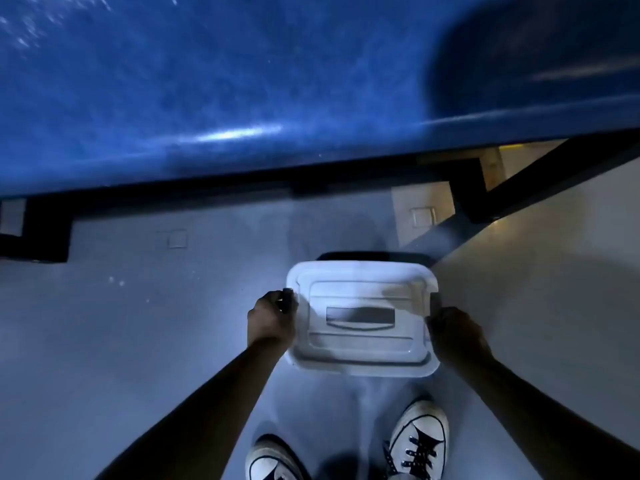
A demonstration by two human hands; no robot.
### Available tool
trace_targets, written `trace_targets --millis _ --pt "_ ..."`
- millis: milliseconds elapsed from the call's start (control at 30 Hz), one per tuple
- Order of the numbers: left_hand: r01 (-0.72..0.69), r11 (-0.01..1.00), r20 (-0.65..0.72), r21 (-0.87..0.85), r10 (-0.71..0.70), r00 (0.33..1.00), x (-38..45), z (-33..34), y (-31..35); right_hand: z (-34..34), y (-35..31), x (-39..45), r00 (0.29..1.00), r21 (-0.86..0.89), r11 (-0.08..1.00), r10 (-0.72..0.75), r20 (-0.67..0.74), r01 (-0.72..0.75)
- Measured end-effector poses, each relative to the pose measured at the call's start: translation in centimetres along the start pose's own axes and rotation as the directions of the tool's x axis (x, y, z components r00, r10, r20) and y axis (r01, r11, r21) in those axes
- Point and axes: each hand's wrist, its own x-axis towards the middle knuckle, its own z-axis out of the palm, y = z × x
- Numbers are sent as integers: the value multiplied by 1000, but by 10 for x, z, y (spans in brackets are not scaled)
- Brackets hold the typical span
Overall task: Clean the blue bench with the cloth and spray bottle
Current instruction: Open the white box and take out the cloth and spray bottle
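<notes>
Blue bench fills the top of the view, seen from above; glossy seat w/ a bright glare streak near its front edge and faint pale specks at far left. Black frame runs under the front edge. The bench is well apart from both hands, up and beyond them.

Lower centre: a white plastic box w/ a lid and a recessed grey handle, held over a grey floor. Left hand grips the box's left side, fingers curled around a dark latch at the rim. Right hand clasps the right side, fingers wrapped on the edge. Both forearms are bare.

Bottom edge: two white sneakers w/ dark laces, toes pointing toward the bench. Cloth and spray bottle can't be made out; box contents hidden by the lid.
</notes>
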Motion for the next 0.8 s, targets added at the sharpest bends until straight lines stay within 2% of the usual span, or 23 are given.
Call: trace_targets --millis 67,267,467,533,633,667,800 --pt "-33 998 -59 -52 30 998 0 3 -4 1 3 2 999 7 1000 10 -45 -10" --pt "-24 999 -49 -33 22 999 10 7 -14 0 15 12 999 8 999 39 19 -39" --pt "118 975 -16 -186 -123 992 25 16 -26 -1 24 35 986 283 947 129 102 -153" --pt "80 988 -55 -133 -88 995 26 15 -26 -2 24 33 994 260 959 103 47 -112" --pt "8 999 -210 -41 -17 978 15 11 -22 -5 18 18 968 148 989 30 -251 8" --pt "5 1000 -210 -30 -11 978 10 12 -20 -6 14 13 956 143 989 12 -293 32" --pt "46 999 -116 -24 -48 992 0 25 -16 6 4 5 984 97 995 -14 -179 32"
